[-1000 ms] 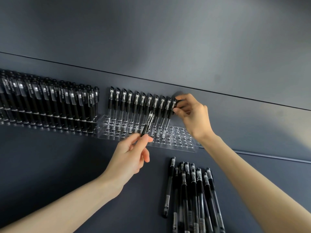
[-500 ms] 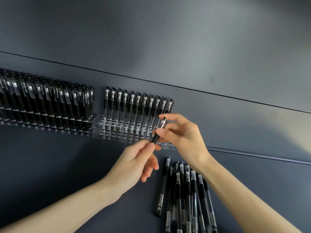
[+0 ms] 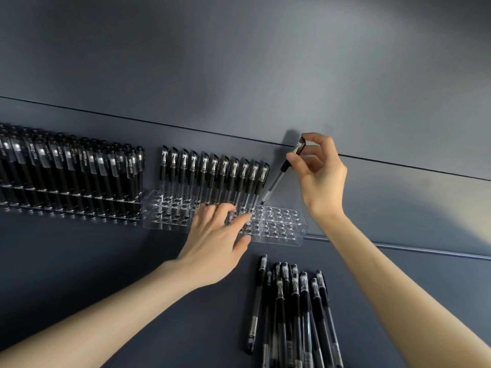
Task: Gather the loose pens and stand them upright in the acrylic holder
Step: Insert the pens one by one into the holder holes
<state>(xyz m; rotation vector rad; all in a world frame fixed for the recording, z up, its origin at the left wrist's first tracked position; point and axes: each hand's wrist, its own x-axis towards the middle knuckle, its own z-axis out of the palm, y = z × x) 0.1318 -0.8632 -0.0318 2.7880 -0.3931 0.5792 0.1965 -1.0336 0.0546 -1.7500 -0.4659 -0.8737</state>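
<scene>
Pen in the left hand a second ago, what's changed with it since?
The left hand passed the pen to the right hand, which pinches its cap end and points its tip down at the back row of the acrylic holder. The left hand let go and rests open on the holder. Standing pens and loose pens stayed put.

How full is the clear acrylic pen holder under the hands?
Mostly empty. The clear acrylic pen holder has one back row of upright black pens; its nearer rows and right end show bare holes.
</scene>
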